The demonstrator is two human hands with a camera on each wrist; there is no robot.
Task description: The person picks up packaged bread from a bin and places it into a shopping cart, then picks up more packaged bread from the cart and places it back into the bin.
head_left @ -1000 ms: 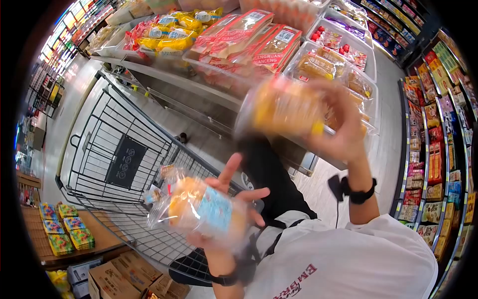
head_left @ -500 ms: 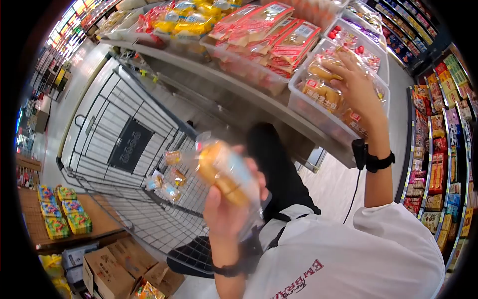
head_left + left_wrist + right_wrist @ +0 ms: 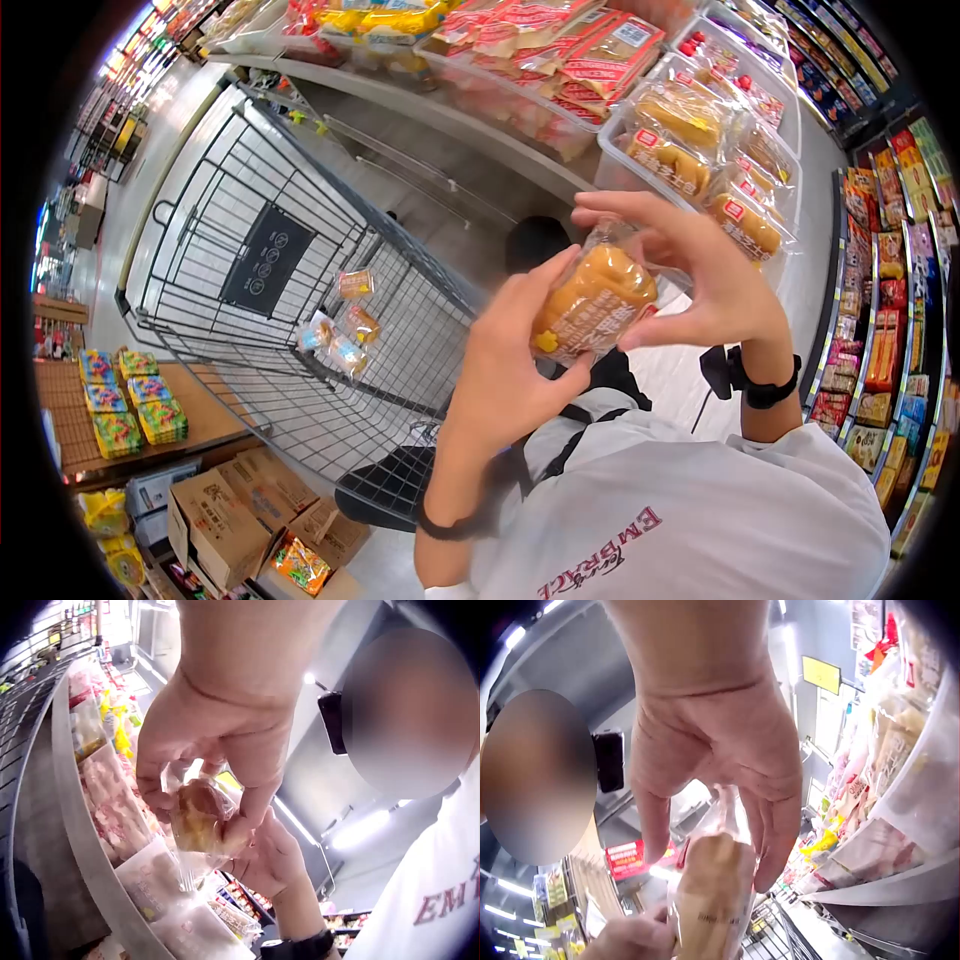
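Note:
A clear-wrapped bread roll (image 3: 600, 295), golden brown with white lettering and a small yellow flower print, is held up in front of the white shirt. My left hand (image 3: 505, 355) grips its left side and lower end between fingers and thumb. Around the other end stands my right hand (image 3: 715, 285), thumb and fingers spread on either side of the wrapper; in the right wrist view its fingers (image 3: 776, 844) look fairly straight. Just beyond, a clear plastic bin (image 3: 640, 185) holds several similar wrapped rolls (image 3: 670, 165).
A wire shopping cart (image 3: 265, 265) stands at left with several small packages (image 3: 355, 285) in it. Bins of red-and-white bags (image 3: 600, 60) and yellow packs (image 3: 385, 22) line the display shelf. Cardboard boxes (image 3: 225, 510) sit at lower left; stocked shelves (image 3: 885, 290) run along the right.
My right hand has come from the bin of rolls back to the bread in my left hand. The left hand has risen rightward, and the wrapper's lettered side now shows instead of the light-blue label.

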